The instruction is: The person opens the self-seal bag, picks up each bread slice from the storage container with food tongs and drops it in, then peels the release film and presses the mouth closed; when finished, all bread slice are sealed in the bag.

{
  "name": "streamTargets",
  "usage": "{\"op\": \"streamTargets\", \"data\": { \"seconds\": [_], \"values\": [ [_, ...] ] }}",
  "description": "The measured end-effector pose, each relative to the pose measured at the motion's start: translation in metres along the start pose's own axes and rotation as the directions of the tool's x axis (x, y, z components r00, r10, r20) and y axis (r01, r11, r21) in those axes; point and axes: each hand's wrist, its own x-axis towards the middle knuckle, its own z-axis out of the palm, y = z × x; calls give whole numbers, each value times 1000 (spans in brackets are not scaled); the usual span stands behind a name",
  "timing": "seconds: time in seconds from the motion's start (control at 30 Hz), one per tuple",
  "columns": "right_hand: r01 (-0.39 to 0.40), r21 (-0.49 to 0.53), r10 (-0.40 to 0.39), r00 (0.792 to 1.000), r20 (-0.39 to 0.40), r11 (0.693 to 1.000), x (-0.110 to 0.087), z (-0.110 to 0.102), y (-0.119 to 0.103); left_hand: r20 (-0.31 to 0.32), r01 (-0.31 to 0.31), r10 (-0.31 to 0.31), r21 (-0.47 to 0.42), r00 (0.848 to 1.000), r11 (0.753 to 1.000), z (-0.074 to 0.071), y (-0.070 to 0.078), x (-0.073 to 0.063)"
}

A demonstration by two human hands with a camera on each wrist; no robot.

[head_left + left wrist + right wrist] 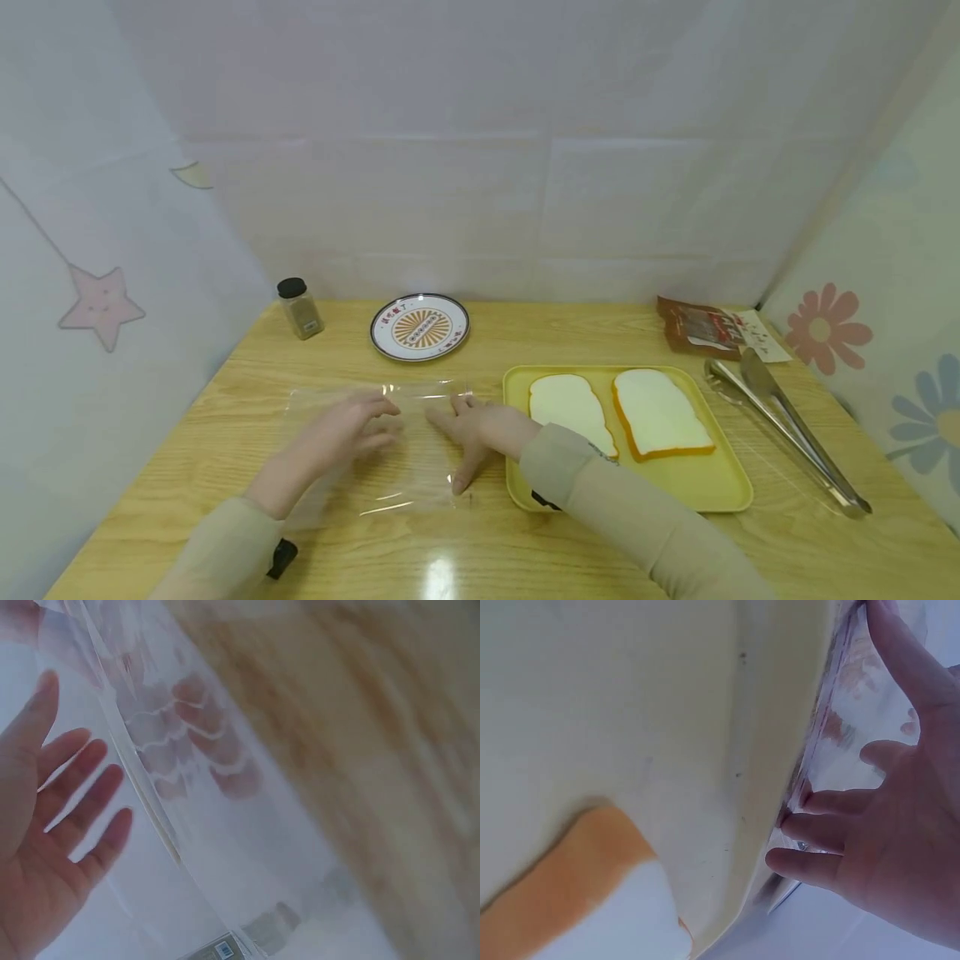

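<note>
Clear film (411,467) lies on the worktop (360,558), lower centre of the frame, my left hand (351,429) loose over it, my right hand (486,429) splayed at its edge. Dragging either could crease it.

I count one sheet (416,454), tray (671,493), plate (420,328), jar (303,313), pouch (703,329), tongs (804,433); two bread slices (662,412).

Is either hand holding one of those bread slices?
No, both bread slices lie in the yellow tray, while the left hand and right hand are at the clear plastic sheet.
</note>
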Motion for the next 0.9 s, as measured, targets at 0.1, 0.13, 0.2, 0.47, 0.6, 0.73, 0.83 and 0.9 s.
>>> {"op": "streamTargets", "data": {
  "seconds": [0.1, 0.13, 0.2, 0.47, 0.6, 0.73, 0.83, 0.9],
  "values": [
    [12, -15, -12, 1000, -8, 1000, 1, 1, 1, 55, -15, 14, 13, 998, 1000, 1, -1, -2],
    [16, -25, -16, 1000, -12, 1000, 1, 1, 1, 73, -19, 19, 9, 997, 1000, 1, -1, -2],
    [18, -43, -19, 1000, -18, 999, 1, 1, 2, 93, -21, 21, 4, 995, 1000, 2, -1, -2],
    [-9, -29, 9, 1000, -1, 1000, 2, 2, 2, 96, 3, -3, 0, 995, 1000, 5, 2, 2],
    [-19, -21, 19, 1000, 10, 1000, 6, 5, 3, 84, -13, 13, 0, 996, 1000, 6, 5, 4],
    [-20, -8, 21, 1000, 9, 1000, 6, 6, 4, 59, -35, 34, 25, 998, 999, 8, 7, 5],
    [-17, 3, 17, 1000, 5, 1000, 2, 4, 1, 50, -34, 31, 54, 998, 998, 10, 8, 6],
    [-11, 10, 11, 1000, 8, 1000, 1, 3, 1, 63, -23, 19, 77, 998, 997, 12, 9, 7]
  ]
}}
